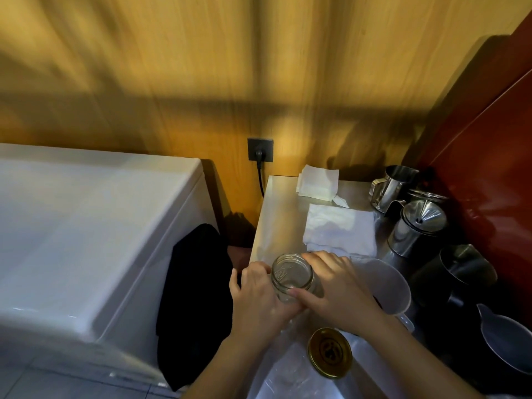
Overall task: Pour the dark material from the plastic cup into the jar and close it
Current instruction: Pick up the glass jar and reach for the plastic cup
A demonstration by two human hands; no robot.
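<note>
Dim, warm light falls on the wall [201, 67], streaked with broad soft shadows; upper frame blurred, edges bowed by the wide lens.

The right hand [336, 289] hides most of the plastic cup [385, 286], its dark contents barely visible.

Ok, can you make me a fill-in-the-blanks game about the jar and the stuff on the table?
1. The glass jar is held by ____ hands.
2. The jar has no lid on and looks ____ inside.
3. The gold lid lies on the ____, nearer the person than the jar.
4. The white plastic cup sits behind the ____ hand.

Missing words: two; empty; table; right
</note>
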